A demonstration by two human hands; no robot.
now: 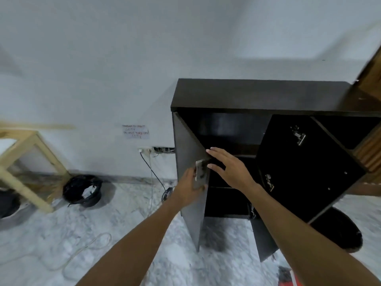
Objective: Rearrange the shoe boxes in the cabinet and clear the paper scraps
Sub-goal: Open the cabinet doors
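cabinet (pixel 257 93): dark brown, standing open
left hand (pixel 188 187): grips left door (pixel 190 215) at silver handle (pixel 199 170)
right hand (pixel 228 169): fingers straight, spread

The dark cabinet (pixel 257 93) stands upright, left door (pixel 190 203) and right door (pixel 313 162) open.

Both arms are bare and reach forward from the bottom edge, drawing closer together toward the hands. The left forearm (pixel 132 244) rises from lower centre, and the left hand (pixel 188 188) is curled around a silver handle (pixel 199 172), gripping it with the thumb side up. The right forearm (pixel 299 228) comes in from the lower right. The right hand (pixel 228 168) is flat and palm down, fingers straight and slightly spread, holding nothing, just above and beside the left.
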